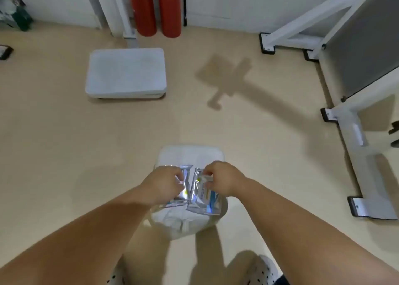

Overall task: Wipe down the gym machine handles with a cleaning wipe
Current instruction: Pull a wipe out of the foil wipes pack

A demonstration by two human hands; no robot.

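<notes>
A shiny silver wipe packet with blue and yellow print is held low in the middle of the view, above a white bin lined with a white bag. My left hand pinches the packet's left half. My right hand pinches its right half near the top edge. The foil is split or creased down its middle between the two hands. No wipe shows outside the packet. No machine handle is in view.
A white gym machine frame with black feet and a grey panel fills the right side. A white scale platform sits on the beige floor ahead. Two red cylinders stand against the far wall. My spotted shoes show at the bottom.
</notes>
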